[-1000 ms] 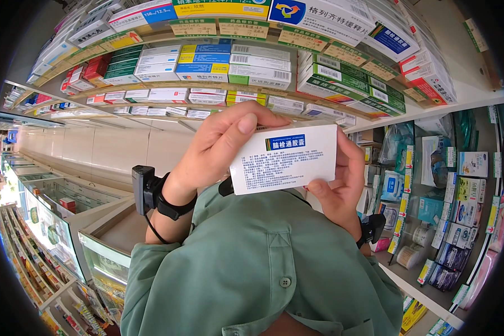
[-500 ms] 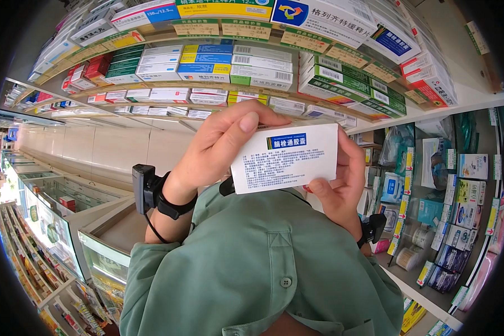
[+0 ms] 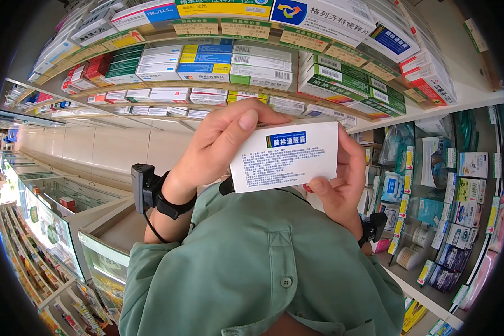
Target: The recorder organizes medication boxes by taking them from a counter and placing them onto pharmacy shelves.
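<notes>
Between my two hands, a white medicine box (image 3: 288,162) with a small blue panel and dark printed text is held up in front of my chest, its broad face turned toward me and slightly tilted. My left hand (image 3: 221,134) grips its upper left side, thumb lying along the edge and fingers curled behind it. At the right end, my right hand (image 3: 341,182) has its thumb near the lower right corner and its fingers behind the box. The box hides most of the fingertips of both hands. Each wrist wears a black strap with a small device.
Ahead, shelves carry stacked medicine boxes (image 3: 260,67), with green boxes (image 3: 347,84) to their right. Packaged goods fill the shelves (image 3: 451,224) at the right. A glass display counter (image 3: 103,260) stands at the left, beside low racks (image 3: 31,252) of small packages.
</notes>
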A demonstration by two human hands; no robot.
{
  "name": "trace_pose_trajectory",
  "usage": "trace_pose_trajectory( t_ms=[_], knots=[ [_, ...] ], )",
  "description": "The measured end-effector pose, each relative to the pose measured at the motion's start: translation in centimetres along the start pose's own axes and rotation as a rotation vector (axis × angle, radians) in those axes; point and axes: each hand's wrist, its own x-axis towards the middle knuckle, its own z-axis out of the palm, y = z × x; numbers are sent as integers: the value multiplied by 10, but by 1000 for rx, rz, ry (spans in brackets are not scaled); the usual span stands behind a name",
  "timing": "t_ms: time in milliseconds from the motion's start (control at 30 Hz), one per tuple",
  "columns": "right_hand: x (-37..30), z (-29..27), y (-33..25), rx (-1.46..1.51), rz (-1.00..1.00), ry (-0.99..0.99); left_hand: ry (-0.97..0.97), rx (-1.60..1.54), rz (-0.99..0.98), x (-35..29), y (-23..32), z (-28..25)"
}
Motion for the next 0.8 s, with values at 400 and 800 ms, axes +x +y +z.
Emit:
trace_pose_trajectory(
  t_ms=[400,800],
  knots=[
    [-1,1,0,25,13,-6,10,-28,-7,-2,0,1],
    [-4,2,1,35,25,4,8,-19,0,-5,-2,-1]
  ],
)
